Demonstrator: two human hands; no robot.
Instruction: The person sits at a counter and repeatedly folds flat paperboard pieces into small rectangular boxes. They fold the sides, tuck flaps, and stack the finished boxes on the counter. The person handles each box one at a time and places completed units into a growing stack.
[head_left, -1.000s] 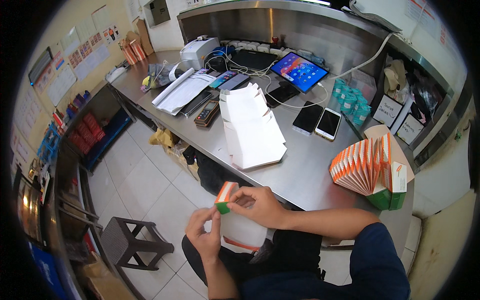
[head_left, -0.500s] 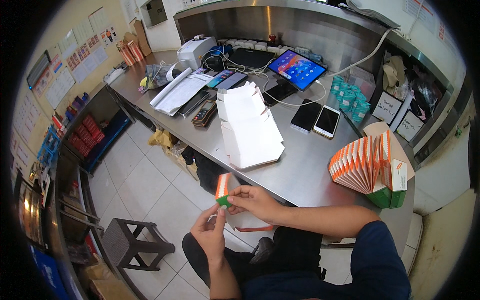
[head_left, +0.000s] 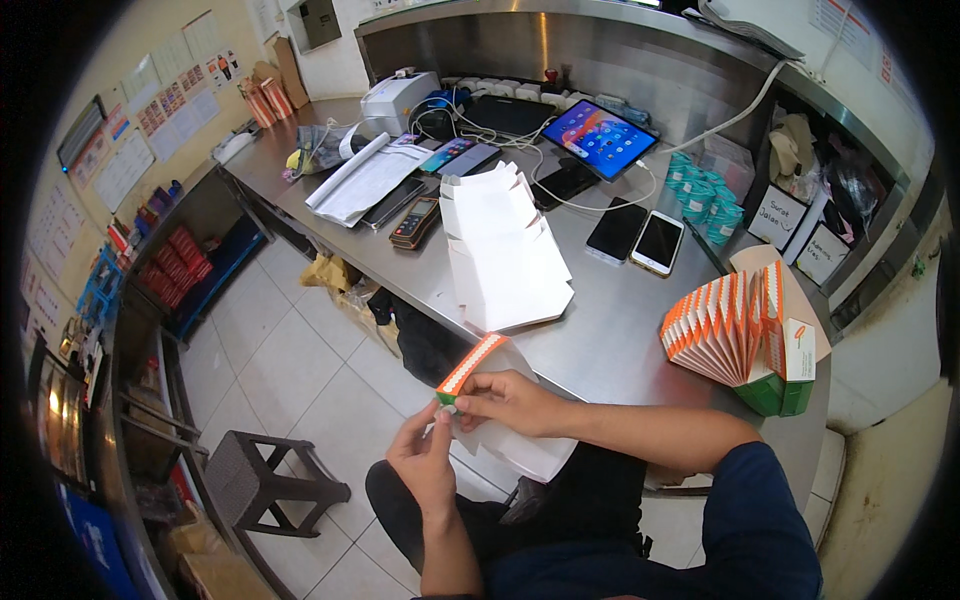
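Observation:
Over my lap and beside the counter's front edge, I hold an orange, white and green paper food carton (head_left: 474,364), tilted with its white inside facing right. My right hand (head_left: 512,404) is closed round its near green end, thumb bent over the edge. The fingertips of my left hand (head_left: 424,462) pinch a corner of that same end, right beside my right thumb. On the counter in front lies a stack of white cartons (head_left: 505,265) with cut flaps. A fanned stack of matching orange and green cartons (head_left: 712,330) stands to the right.
The steel counter (head_left: 610,340) carries a tablet (head_left: 600,138), a white phone (head_left: 657,243), a dark phone (head_left: 616,230), a handheld terminal (head_left: 414,222), papers (head_left: 367,178) and loose cables. Teal packets (head_left: 705,195) sit at the back right. A brown plastic stool (head_left: 262,485) stands on the tiled floor.
The carton has turned and tipped, so its long orange side and white inside now show more. Both hands stay at nearly the same place, still gripping its end.

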